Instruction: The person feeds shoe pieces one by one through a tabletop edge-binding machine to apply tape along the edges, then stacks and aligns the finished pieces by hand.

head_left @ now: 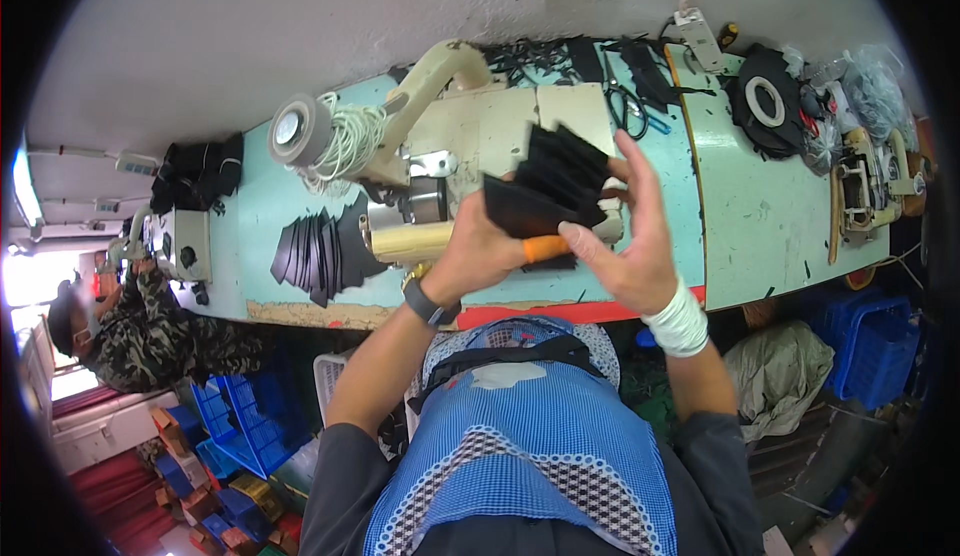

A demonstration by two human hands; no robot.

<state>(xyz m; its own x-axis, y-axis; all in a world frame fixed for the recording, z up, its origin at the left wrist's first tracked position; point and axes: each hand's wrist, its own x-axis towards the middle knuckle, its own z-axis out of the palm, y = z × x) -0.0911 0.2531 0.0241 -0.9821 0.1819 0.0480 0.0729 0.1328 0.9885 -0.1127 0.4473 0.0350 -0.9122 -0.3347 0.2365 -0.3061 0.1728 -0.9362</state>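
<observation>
A fanned stack of thin black leather-like pieces (548, 181) is held up between my two hands, above the front of a cream machine (450, 66). My left hand (480, 248), with an orange wrap on one finger, is closed around the near left side of the stack. At its right side is my right hand (638, 256), a white wrap on the wrist. Its thumb lies at the near edge and some fingers are behind the pieces, with the index finger stretched upward. To the left, more black pieces (322, 248) lie overlapped on the pale green table (255, 181).
Scissors (628, 108) and black scraps (540, 59) lie along the back. A second machine (868, 186) and plastic bags (875, 91) are at the right. Another person (140, 326) sits far left. Blue crates (250, 411) stand below, and a power strip (698, 39) is at the wall.
</observation>
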